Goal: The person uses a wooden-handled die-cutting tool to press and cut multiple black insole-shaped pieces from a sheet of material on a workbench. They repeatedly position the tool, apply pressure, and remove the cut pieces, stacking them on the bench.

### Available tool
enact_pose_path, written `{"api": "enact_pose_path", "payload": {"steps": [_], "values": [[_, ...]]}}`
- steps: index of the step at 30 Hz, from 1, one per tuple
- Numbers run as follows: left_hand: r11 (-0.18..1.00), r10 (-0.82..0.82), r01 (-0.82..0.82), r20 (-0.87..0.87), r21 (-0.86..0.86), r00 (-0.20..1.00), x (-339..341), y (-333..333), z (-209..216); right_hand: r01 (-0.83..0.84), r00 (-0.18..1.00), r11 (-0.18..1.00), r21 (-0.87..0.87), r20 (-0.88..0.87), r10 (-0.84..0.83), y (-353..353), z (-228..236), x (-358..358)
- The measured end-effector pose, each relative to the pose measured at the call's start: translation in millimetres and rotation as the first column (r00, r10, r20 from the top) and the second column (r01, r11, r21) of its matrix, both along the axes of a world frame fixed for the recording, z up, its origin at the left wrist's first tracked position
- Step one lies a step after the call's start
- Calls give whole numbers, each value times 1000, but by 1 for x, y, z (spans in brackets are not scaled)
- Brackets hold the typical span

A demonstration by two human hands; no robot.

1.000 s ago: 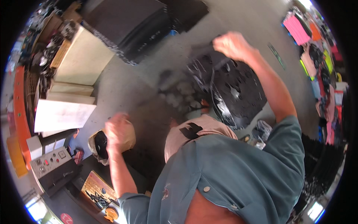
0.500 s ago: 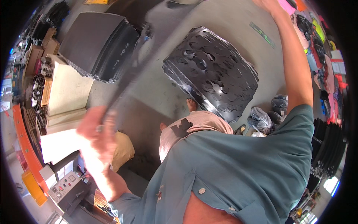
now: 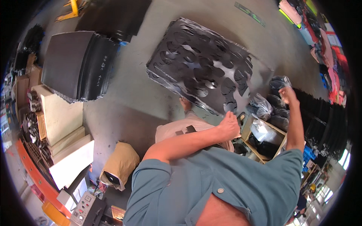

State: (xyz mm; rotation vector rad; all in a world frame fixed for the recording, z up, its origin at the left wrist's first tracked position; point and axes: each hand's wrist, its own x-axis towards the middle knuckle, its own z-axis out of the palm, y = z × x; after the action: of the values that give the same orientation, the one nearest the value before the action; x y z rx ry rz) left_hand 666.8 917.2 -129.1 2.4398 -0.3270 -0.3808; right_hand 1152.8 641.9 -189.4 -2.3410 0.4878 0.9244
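Curled hands (image 3: 228, 126), stacked black sheets (image 3: 201, 67), rounded cut-outs (image 3: 227, 86), ragged edges (image 3: 160, 79)

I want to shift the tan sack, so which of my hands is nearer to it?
Left. Your left hand is right of the tan sack, apart from it; your right hand is farther right.

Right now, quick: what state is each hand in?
Left hand: fingers curled, near the stack of black sheets with curved cutouts; hold cannot be told.
Right hand: fingers partly curled, near a clear plastic bag; hold cannot be told.
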Motion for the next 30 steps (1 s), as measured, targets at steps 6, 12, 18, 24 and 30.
{"api": "enact_pose_path", "payload": {"steps": [6, 12, 18, 24, 30], "values": [[887, 106, -273, -412, -373, 905, -63, 76, -62, -619, 741, 771, 148, -217, 636, -42, -98, -173], [561, 707, -798, -375, -219, 600, -178, 222, -59, -850, 494, 492, 188, -39, 868, 159, -167, -319], [121, 844, -964, -486, -237, 225, -303, 337, -81, -881, 403, 377, 286, 37, 914, 390, -138, -420], [177, 959, -983, -213, -57, 185, -427, 464, -96, -941, 304, 274, 200, 138, 943, 519, -147, -471], [-201, 973, -976, -135, -79, -189, -527, 613, -104, -986, 113, 95, 135, 127, 986, 656, -143, -507]]}}
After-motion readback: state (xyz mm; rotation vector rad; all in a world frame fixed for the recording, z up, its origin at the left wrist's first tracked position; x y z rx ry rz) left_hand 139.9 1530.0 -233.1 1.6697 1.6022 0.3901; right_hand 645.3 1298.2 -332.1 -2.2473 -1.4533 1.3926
